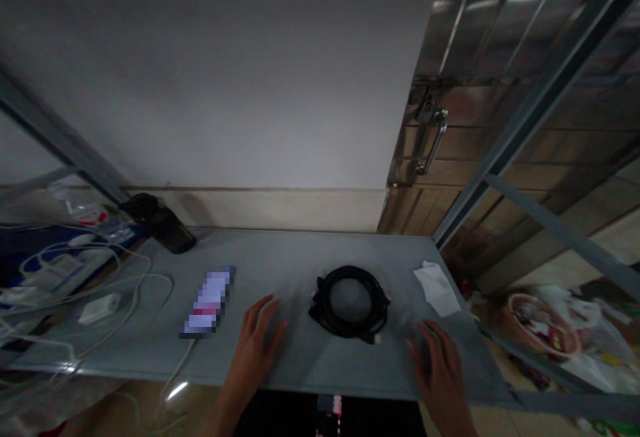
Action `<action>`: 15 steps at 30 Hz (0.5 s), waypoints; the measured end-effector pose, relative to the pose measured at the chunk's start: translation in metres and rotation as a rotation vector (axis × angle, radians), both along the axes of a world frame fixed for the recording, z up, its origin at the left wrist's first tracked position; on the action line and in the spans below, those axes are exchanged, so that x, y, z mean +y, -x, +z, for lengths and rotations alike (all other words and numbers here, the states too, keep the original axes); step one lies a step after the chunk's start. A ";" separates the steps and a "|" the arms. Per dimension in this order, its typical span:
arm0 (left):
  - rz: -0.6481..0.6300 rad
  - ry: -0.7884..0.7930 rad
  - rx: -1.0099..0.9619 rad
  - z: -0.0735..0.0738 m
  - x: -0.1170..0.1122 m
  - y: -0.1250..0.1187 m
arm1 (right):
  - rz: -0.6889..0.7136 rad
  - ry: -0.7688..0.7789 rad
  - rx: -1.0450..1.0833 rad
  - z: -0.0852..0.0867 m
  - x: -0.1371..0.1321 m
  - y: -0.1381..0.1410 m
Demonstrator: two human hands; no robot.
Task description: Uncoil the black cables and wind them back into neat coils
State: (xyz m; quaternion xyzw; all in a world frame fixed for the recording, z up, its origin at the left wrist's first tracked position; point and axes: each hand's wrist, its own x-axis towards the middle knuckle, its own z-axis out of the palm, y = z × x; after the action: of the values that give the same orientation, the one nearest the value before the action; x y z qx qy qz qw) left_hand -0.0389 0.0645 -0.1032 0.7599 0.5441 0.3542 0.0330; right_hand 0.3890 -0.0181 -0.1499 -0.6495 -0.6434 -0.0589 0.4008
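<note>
my left hand (255,350) is open, with the fingers a little spread, and it is just beside the coil of black cable (327,317) on its left side. my right hand (437,370) is also open, with the fingers slightly curved, and it is near the coil on its right side. neither hand pinches anything, and i see no touching between my fingers and the coil. both hands are a little blurred, so i cannot tell if they press on the surface or stay just above it.

the coil lies flat near the front edge of the grey table (295,257), between my two hands. it is wound in a round ring, and the table shows through the middle. a small white plug (377,338) sits at its lower edge. to the right of the coil, near the table corner, lies a white tissue (437,288).

to the left of my left hand is a phone (209,302), and its surface is blurred. a black bottle (159,223) lies on its side at the back left corner of the table. further left are a white charger (99,308) and some white cords (135,283). behind the table is a pale wall (200,77), and on the right is a metal door with a handle (433,140).
</note>
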 end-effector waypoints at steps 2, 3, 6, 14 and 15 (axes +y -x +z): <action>0.062 -0.047 -0.007 -0.007 0.000 0.015 | -0.061 -0.005 0.063 0.005 -0.001 0.004; 0.087 -0.060 -0.015 -0.009 -0.001 0.019 | -0.083 -0.006 0.074 0.008 0.000 0.006; 0.125 -0.063 -0.039 -0.014 -0.002 0.019 | -0.114 -0.020 0.061 0.011 0.000 0.012; 0.193 -0.037 -0.072 -0.012 -0.006 0.017 | -0.061 -0.126 -0.001 0.009 -0.004 0.008; 0.193 -0.035 -0.069 -0.012 -0.006 0.017 | -0.062 -0.126 -0.004 0.008 -0.004 0.008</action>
State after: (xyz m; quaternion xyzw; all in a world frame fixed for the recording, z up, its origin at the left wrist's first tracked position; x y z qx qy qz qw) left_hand -0.0563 0.0588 -0.1151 0.6919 0.6069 0.3910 0.0041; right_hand 0.3811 -0.0224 -0.1417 -0.6423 -0.6189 -0.1131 0.4378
